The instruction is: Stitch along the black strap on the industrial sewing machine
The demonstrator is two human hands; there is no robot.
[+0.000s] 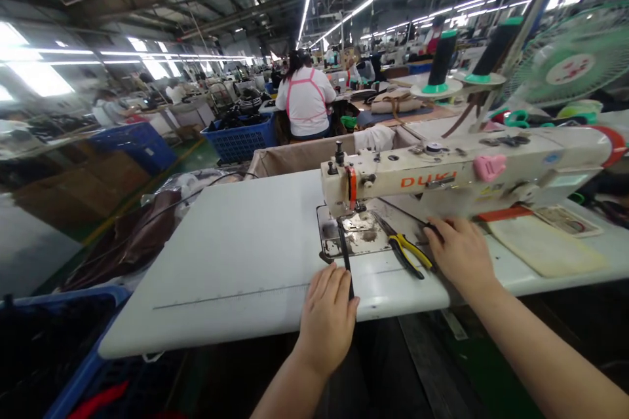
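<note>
A narrow black strap [345, 250] runs from beneath the presser foot of a white sewing machine [432, 170] to the table's front edge. There my left hand [328, 314] is closed on it, fingers on top and thumb at its right side. To the right, my right hand [462, 252] has its fingers curled around the end of a thin dark rod-like piece [405, 211], which points toward the needle area; its exact kind is unclear. Between my hands lie pliers [407, 253] with yellow and black handles, jaws toward the metal needle plate [361, 236].
A pale yellow pad [545, 245] and a small tray [567, 220] sit right of my right hand. Thread cones [441, 62] and a green fan [572, 59] stand behind. A blue crate [98, 304] is at lower left. A person [305, 101] sits ahead.
</note>
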